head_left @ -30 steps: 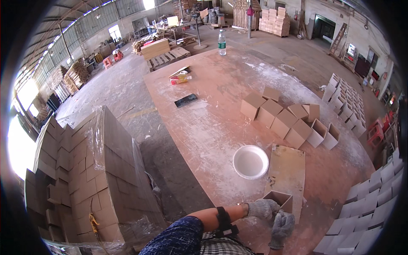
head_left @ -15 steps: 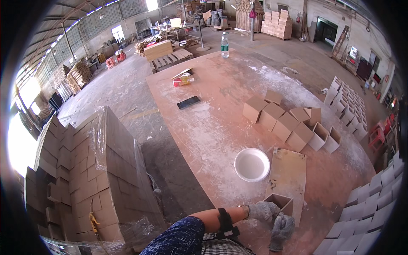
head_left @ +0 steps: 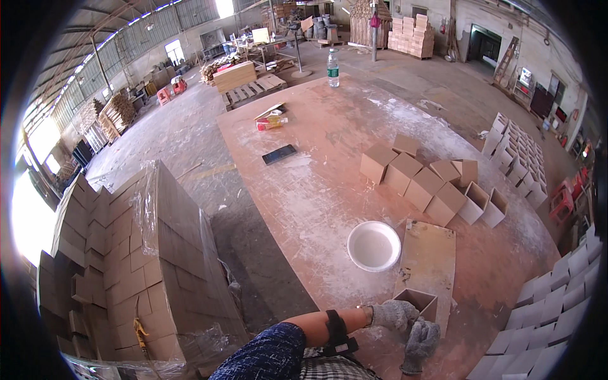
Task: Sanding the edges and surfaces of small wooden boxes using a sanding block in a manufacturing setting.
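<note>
Open-topped brown box (head_left: 429, 309) at the near end of the stained rectangular board (head_left: 429, 250) on the counter (head_left: 304, 209); my gloved left hand (head_left: 392, 315) grips its near-left rim, and my right hand (head_left: 422, 340) is curled against the near side, grip hidden. Judged light, stiff, dry, thin-walled; best held by opposite walls, corners possibly chipping.

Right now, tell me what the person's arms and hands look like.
Left hand and right hand wear grey knit gloves. The left arm has a dark blue sleeve with pale flecks and a black forearm strap; little of the right arm shows.
</note>
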Tool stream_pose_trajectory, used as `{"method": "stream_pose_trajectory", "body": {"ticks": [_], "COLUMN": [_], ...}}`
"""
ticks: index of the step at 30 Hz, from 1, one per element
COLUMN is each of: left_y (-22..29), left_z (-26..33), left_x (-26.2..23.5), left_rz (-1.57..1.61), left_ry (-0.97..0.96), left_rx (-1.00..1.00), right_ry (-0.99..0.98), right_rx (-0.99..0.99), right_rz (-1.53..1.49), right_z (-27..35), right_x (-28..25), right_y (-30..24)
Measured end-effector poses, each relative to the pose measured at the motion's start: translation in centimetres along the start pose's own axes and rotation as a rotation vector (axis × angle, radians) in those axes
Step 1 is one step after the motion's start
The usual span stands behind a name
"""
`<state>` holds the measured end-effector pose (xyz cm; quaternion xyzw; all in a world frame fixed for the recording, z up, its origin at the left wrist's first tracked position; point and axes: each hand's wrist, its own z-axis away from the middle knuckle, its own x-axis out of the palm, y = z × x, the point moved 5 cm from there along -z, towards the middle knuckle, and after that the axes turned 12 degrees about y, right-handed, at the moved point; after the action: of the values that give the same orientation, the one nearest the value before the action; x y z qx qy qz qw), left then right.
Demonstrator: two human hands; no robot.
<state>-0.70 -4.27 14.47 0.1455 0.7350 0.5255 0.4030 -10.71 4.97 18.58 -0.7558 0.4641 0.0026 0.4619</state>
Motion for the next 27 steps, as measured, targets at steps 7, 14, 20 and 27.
{"method": "stream_pose_trajectory", "body": {"ticks": [7, 14, 20, 27], "left_y": [-1.1, -0.4, -0.5, 2.0], "left_z": [0.0, 0.1, 0.3, 2.2], "left_x": [0.7, 0.5, 0.7, 1.6], "left_rz": [-0.12, -0.134, -0.113, -0.159], "left_ry": [0.002, -0.006, 0.047, -0.002], "left_rx": [0.032, 0.049, 0.064, 0.07], "right_ry": [0.043, 0.014, 0.032, 0.091], "right_rx": [0.003, 0.01, -0.046, 0.212], "right_rz": [-0.023, 0.006, 0.0, 0.141], "right_z": [0.1, 0.2, 0.1, -0.3], "right_x": [-0.1, -0.1, 0.1, 0.4], "right_y": [-0.5, -0.2, -0.1, 11.2]}}
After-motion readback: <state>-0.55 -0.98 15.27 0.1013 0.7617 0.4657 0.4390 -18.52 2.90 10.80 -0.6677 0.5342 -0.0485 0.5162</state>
